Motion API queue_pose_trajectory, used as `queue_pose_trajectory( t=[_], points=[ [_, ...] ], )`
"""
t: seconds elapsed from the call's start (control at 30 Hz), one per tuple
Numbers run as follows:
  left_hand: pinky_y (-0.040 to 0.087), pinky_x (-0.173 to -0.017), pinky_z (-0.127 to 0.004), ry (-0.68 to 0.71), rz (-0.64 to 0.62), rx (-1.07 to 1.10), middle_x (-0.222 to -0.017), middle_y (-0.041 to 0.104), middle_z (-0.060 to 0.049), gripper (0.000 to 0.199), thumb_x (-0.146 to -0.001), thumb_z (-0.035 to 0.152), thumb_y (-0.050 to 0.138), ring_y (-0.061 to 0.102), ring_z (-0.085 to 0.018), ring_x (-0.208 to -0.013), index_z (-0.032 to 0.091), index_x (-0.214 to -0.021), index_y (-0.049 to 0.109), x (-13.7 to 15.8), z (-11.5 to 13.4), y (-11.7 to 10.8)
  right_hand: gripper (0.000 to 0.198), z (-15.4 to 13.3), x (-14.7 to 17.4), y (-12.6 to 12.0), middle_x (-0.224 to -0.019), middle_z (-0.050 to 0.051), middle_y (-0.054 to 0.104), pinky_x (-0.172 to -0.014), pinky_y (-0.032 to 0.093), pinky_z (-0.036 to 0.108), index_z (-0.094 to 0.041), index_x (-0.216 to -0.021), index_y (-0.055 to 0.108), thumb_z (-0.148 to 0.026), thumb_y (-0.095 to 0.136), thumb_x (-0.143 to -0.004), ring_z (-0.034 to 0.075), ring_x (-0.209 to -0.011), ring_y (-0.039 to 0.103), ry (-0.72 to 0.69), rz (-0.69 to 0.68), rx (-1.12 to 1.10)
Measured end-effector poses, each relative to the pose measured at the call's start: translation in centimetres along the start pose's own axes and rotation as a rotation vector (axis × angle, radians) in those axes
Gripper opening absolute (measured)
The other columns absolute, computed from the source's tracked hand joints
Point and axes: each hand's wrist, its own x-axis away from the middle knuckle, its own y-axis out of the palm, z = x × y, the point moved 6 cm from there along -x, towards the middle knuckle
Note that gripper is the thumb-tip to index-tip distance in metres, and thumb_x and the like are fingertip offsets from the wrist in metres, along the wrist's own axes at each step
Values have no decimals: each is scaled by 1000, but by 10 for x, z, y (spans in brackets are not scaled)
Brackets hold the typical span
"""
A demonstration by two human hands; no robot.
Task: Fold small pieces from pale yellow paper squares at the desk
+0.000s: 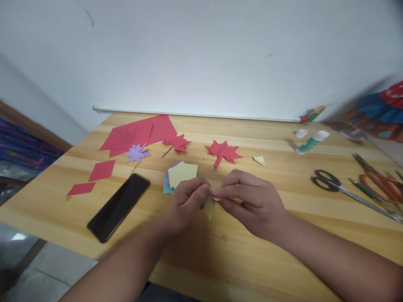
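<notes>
A small piece of pale yellow paper [210,208] hangs between my two hands over the wooden table. My left hand [191,200] pinches it with thumb and forefinger from the left. From the right, my right hand [252,201] closes its fingertips on the same paper. Fingers hide most of its upper part, so its folds cannot be made out. Just beyond my left hand lies a small stack of yellow, purple and blue paper [185,172]. A folded yellow scrap [259,160] rests past my right hand.
Red paper leaves [224,152] and a purple paper leaf [137,154] lie across the middle. Red sheets [138,133] are at the back left, a phone [119,207] at the left. Black-handled scissors [335,184], a glue stick [312,142] and orange-handled scissors [374,178] occupy the right.
</notes>
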Motion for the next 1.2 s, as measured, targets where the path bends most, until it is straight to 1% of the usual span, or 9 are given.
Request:
queue_pose_trajectory(
  t=[0.2,0.3,0.57,0.67,0.77,0.93,1.07,1.2],
  points=[
    [37,-57,-26,37,-23,-24,-63,52,2,43,-101,51,54,47,-12,-58,17,-74,60,0,2,1,17,-1,-1,0,-89,3,69,-63,59,20,-23,-101,78,-10,71,-92,11,-73,69,20,11,-18],
    [37,-58,-26,58,-26,-33,-63,52,2,44,-102,52,54,47,-11,-59,17,-75,61,1,2,1,17,-2,-2,0,-88,2,69,-62,57,19,-22,-99,78,-9,71,-91,10,-72,68,48,20,-19],
    [36,-57,-25,106,0,10,-65,51,2,44,-103,52,55,46,-11,-60,18,-77,62,4,-2,-2,23,-3,-1,1,-89,1,69,-60,54,19,-24,-102,79,-7,68,-91,10,-73,67,105,20,-41],
    [37,-58,-25,141,2,3,-66,52,2,43,-104,51,54,45,-11,-61,18,-79,63,5,0,-3,26,-1,0,3,-88,0,69,-57,51,19,-26,-101,80,-7,68,-91,10,-70,65,176,28,-69],
    [38,-59,-25,176,14,-10,-67,53,2,40,-104,50,54,46,-11,-62,18,-83,65,5,2,-3,25,2,1,5,-84,-1,66,-56,50,20,-28,-99,81,-9,69,-90,9,-66,62,287,46,-132],
    [40,-60,-25,179,15,2,-68,57,1,40,-105,48,54,49,-10,-61,18,-82,67,5,3,-3,20,9,3,8,-82,-1,63,-57,50,21,-31,-94,83,-16,70,-92,11,-68,61,457,96,-265],
    [41,-61,-26,172,9,-17,-68,58,0,41,-105,49,53,50,-11,-61,18,-81,66,4,5,-2,16,13,4,11,-82,0,63,-61,52,23,-32,-90,84,-21,72,-91,12,-71,62,539,109,-362],
    [41,-60,-26,144,13,-19,-68,58,0,42,-104,50,53,50,-11,-62,18,-80,66,4,3,-3,15,15,4,13,-84,0,65,-63,53,23,-32,-90,85,-22,74,-90,12,-73,63,585,103,-404]
  ],
)
